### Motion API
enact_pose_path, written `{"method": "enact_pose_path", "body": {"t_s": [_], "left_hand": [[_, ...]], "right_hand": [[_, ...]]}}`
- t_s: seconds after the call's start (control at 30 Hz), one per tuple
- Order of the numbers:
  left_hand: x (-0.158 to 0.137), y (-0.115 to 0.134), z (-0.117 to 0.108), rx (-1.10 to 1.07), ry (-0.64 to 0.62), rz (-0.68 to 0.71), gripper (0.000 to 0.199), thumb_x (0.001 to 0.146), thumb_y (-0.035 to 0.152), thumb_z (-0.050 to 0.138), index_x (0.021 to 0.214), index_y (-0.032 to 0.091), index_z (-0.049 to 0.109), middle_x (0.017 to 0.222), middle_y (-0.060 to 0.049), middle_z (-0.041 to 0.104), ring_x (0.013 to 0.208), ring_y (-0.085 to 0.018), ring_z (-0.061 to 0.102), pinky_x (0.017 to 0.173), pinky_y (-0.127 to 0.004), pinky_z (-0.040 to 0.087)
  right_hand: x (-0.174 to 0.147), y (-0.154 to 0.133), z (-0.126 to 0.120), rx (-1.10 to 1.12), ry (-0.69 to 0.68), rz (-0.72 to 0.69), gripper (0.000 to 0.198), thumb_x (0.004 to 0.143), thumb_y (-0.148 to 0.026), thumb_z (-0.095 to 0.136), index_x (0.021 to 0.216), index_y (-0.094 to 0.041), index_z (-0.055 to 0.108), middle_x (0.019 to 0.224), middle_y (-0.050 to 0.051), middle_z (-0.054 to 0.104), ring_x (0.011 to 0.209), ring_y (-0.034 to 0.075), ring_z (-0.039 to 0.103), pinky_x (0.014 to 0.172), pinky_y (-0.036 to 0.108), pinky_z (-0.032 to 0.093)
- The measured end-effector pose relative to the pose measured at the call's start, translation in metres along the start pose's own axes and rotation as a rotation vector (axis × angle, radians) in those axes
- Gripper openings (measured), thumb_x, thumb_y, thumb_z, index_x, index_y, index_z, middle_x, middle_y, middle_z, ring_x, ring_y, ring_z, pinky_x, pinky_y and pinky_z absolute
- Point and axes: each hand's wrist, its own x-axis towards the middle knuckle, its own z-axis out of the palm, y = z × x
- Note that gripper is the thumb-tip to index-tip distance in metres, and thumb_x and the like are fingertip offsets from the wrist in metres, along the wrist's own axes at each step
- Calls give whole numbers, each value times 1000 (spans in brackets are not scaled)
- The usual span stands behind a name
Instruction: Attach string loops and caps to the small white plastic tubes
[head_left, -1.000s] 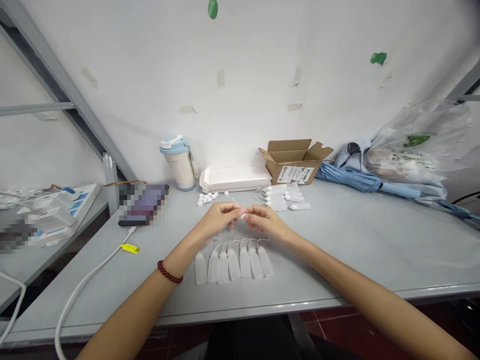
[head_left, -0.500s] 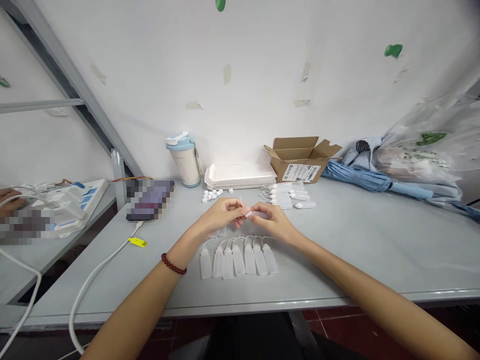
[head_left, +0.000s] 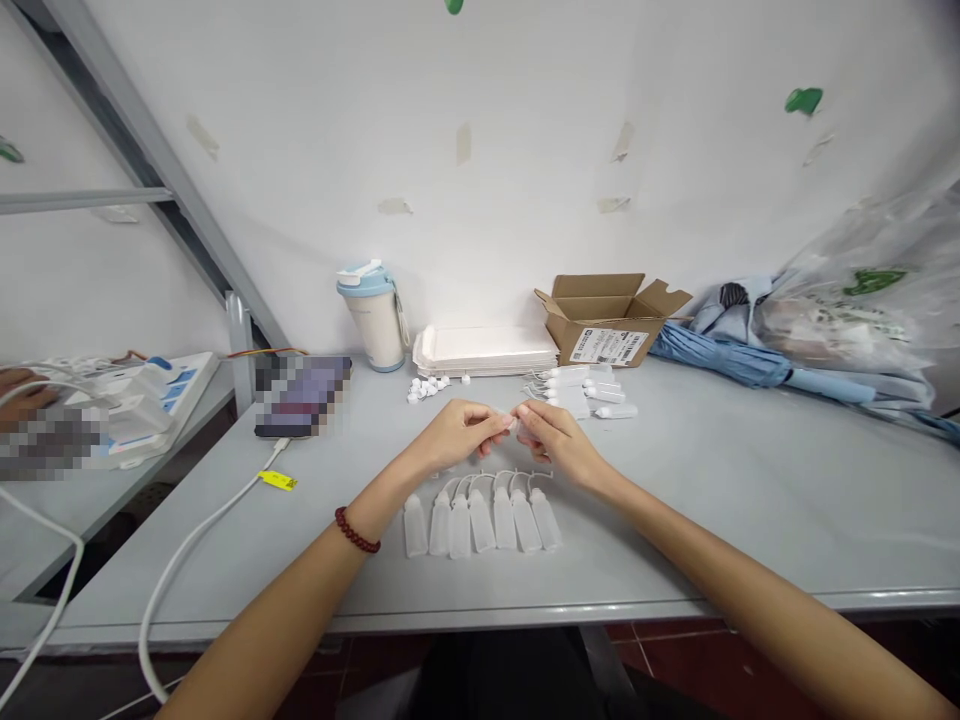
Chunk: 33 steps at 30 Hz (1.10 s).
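Note:
Over the middle of the table, my left hand (head_left: 469,432) and my right hand (head_left: 561,442) meet at a small translucent squeeze bottle (head_left: 523,431). My right fingers wrap its body and cover most of it. The left thumb and fingertips pinch at its top end; whether a cap is there I cannot make out. Just in front of my hands lies a row of several empty-looking squeeze bottles (head_left: 480,522), their thin tubes bent away from me. Behind, small white caps (head_left: 429,388) sit in a loose pile. More squeeze bottles (head_left: 574,392) with white tops lie at the back.
Along the wall stand a tumbler (head_left: 375,315), stacked white trays (head_left: 487,350) and an open cardboard box (head_left: 604,335). A blue folded umbrella (head_left: 720,355) and a plastic bag (head_left: 862,310) are at right. At left, a phone (head_left: 304,398) has a white cable (head_left: 202,535); another person's hand (head_left: 26,398) shows beyond.
My hands have shifted slightly right, and my right fingers now cover more of the squeeze bottle. The whole view has drifted a little. The bottles and caps on the table stay in place.

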Motion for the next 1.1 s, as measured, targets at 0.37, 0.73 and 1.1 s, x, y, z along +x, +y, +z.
{"method": "enact_pose_path", "body": {"t_s": [0.37, 0.73, 1.1], "left_hand": [[-6, 8, 3, 130, -11, 96, 32, 83, 42, 51, 78, 14, 67, 69, -1, 60, 60, -11, 51, 56, -22, 41], [1, 3, -4, -81, 126, -89, 37, 81, 42, 53, 59, 13, 57, 57, 0, 55, 49, -9, 50, 47, -21, 40], [-1, 4, -1, 75, 142, 164, 21, 76, 34, 63, 73, 13, 66, 66, 0, 60, 56, -9, 51, 58, -22, 45]], "right_hand": [[4, -2, -5, 43, -31, 82, 34, 86, -54, 42, 89, -20, 48, 50, -9, 31, 43, 7, 29, 40, 18, 22], [3, 1, -8, -526, 55, -365, 28, 88, -40, 46, 101, -17, 56, 83, 6, 60, 69, 15, 51, 63, 29, 40], [6, 0, -16, -371, -47, -201, 36, 89, -47, 42, 73, -17, 54, 60, -2, 45, 57, 11, 39, 56, 25, 31]]}}
